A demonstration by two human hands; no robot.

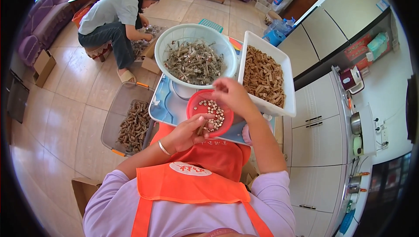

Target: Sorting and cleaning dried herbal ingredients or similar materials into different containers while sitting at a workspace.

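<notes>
My left hand [189,133] is closed around a small brown piece [201,129], mostly hidden by the fingers, at the near left rim of a red basket [190,109]. Small pale round bits [212,109] lie in that basket. Over its far right side hangs my right hand [235,95], fingers bent inward and slightly blurred; what they hold, if anything, does not show. Just beyond is a pale green colander [162,62] heaped with grey-brown crinkled pieces [194,61]. To its right, a white tray [290,93] holds many short brown strips [264,76].
A small blue patterned table [162,106] carries the containers. On the floor at left stands a grey bin [114,112] of brown cylindrical pieces [134,128]. Another person [114,17] sits bent over a pile at the far left. Cabinets [316,136] line the right side.
</notes>
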